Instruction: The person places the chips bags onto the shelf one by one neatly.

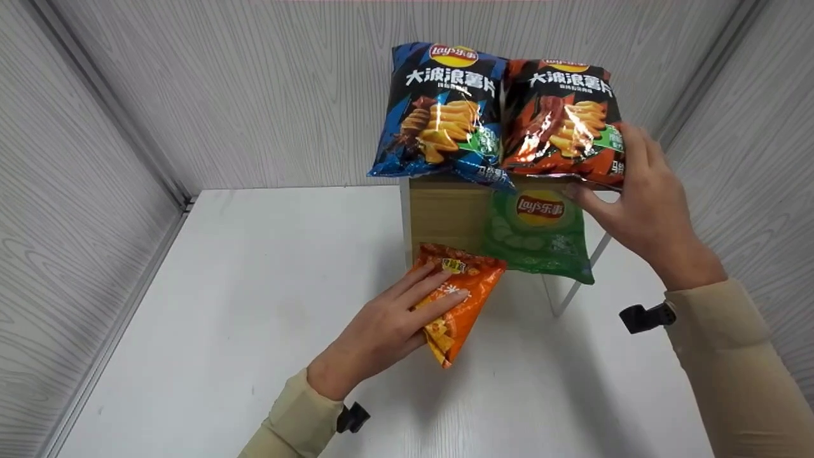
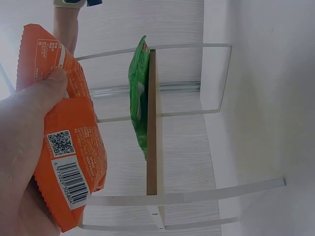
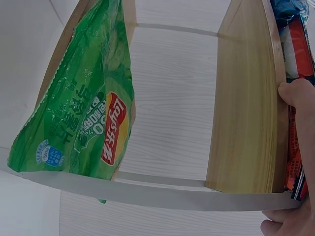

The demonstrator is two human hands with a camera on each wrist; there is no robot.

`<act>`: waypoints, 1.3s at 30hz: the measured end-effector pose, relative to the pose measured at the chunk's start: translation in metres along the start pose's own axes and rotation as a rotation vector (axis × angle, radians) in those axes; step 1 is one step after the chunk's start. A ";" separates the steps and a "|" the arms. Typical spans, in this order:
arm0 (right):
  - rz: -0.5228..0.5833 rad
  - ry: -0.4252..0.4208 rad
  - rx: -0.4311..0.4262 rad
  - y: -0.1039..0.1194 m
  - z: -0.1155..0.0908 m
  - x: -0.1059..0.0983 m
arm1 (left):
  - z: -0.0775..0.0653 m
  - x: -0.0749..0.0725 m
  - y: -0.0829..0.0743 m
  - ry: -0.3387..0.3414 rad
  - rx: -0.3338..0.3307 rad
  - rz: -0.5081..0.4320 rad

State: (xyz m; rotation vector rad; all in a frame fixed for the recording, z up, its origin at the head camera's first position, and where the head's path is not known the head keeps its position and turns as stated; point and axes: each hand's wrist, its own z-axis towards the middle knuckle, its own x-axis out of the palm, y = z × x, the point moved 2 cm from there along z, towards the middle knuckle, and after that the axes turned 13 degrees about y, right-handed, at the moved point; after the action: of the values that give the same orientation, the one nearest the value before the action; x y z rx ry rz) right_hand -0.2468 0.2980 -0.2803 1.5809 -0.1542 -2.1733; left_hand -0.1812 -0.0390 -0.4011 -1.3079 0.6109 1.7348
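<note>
My left hand (image 1: 388, 327) grips an orange snack bag (image 1: 474, 305), fingers across its printed front and thumb on its back; the left wrist view shows the orange bag's barcode (image 2: 71, 182). The bag is held in front of a two-tier wooden shelf (image 1: 445, 213) with a pale metal frame. My right hand (image 1: 655, 197) grips the right end of the top board (image 3: 280, 123), beside a red-and-black Lay's chip bag (image 1: 559, 121). Its thumb (image 3: 295, 92) presses the board's front edge; the other fingers are partly hidden. A green Lay's bag (image 1: 540, 238) leans out from the lower board.
A blue-and-black Lay's bag (image 1: 445, 114) stands on the top board, against the red one. The shelf stands on a white table (image 1: 273, 267), with wood-patterned panels (image 1: 267, 95) behind and at the sides.
</note>
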 end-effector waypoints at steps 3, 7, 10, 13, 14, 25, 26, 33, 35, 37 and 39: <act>0.001 -0.002 -0.001 0.000 0.000 0.000 | 0.009 0.001 0.001 -0.006 -0.001 -0.012; 0.003 -0.002 -0.003 -0.001 0.000 -0.001 | 0.023 0.002 0.004 -0.032 -0.013 -0.010; 0.004 0.002 0.001 -0.001 0.000 -0.001 | 0.035 0.002 0.006 -0.050 -0.026 0.002; 0.007 0.010 0.009 0.000 0.001 -0.001 | 0.047 0.002 0.007 -0.057 -0.042 0.010; 0.008 0.012 0.012 0.000 0.001 -0.002 | 0.051 0.002 0.008 -0.056 -0.049 0.017; 0.012 -0.008 -0.012 0.003 0.002 -0.002 | 0.088 0.005 0.009 -0.022 -0.167 0.192; 0.011 -0.011 -0.013 0.003 0.002 -0.001 | 0.091 0.006 0.010 -0.033 -0.182 0.214; 0.006 -0.021 -0.012 0.001 0.001 0.000 | 0.107 0.014 0.020 -0.039 -0.311 0.255; 0.008 -0.022 -0.013 0.001 0.001 0.000 | 0.111 0.017 0.023 -0.010 -0.349 0.226; 0.011 -0.022 -0.015 0.000 0.000 0.001 | 0.115 0.018 0.027 0.017 -0.392 0.205; 0.014 -0.023 -0.016 0.000 0.001 0.001 | 0.118 0.020 0.030 0.025 -0.426 0.205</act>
State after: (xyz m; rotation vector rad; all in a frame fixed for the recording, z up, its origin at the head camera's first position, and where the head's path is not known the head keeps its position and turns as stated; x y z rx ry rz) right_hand -0.2475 0.2974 -0.2809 1.5423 -0.1544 -2.1777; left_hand -0.2695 0.0459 -0.3842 -1.6035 0.4113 2.0989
